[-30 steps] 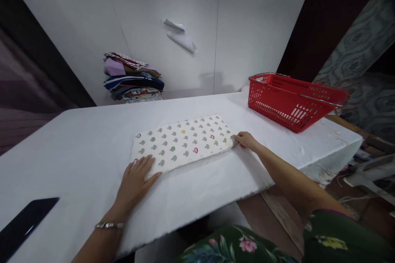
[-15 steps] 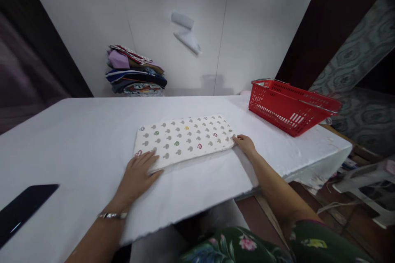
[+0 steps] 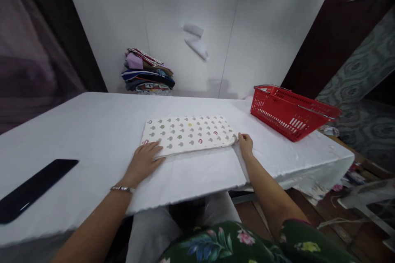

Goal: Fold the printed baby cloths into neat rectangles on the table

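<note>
A folded white cloth (image 3: 191,134) printed with grey and coloured mushrooms lies flat as a long rectangle on the white-covered table. My left hand (image 3: 144,161) rests on its near left corner, fingers stretched over the fabric and thumb along the front edge. At the near right corner, my right hand (image 3: 245,144) pinches the cloth's edge between thumb and fingers. That corner is slightly raised and curled. A silver bracelet (image 3: 122,189) circles my left wrist.
A red plastic basket (image 3: 293,111) with metal handles stands at the table's right. Several folded garments (image 3: 148,74) are piled at the back left against the wall. A dark flat phone-like slab (image 3: 33,189) lies at the left. The white tablecloth (image 3: 197,176) ends close before me.
My right fingers have pulled the cloth's near right corner slightly up and curled it. My left hand stays on the left corner. The whole view has shifted a little.
</note>
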{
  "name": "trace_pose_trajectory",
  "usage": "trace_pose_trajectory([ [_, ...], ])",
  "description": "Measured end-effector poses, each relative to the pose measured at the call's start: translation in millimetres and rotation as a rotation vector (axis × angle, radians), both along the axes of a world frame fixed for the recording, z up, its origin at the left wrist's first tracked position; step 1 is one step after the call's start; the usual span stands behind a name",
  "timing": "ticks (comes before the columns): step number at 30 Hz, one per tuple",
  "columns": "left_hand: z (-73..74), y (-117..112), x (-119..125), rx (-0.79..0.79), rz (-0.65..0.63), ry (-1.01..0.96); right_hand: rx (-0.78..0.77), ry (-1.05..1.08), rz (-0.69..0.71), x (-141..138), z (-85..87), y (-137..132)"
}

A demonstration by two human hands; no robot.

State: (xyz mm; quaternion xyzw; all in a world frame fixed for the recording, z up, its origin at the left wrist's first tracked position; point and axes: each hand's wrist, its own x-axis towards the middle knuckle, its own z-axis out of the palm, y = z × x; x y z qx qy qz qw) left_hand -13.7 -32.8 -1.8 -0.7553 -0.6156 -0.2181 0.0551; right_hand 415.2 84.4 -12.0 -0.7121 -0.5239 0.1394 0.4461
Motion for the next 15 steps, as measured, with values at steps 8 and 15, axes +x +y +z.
trace_pose_trajectory([
  [8,-1.2,-1.3,1.4,-0.004,0.018,0.014,-0.094,-0.025,0.047,8.7,5.7,-2.8],
  [15,2.5,-4.0,5.6,-0.007,0.027,0.029,-0.256,0.108,0.203,16.6,15.6,3.2],
])
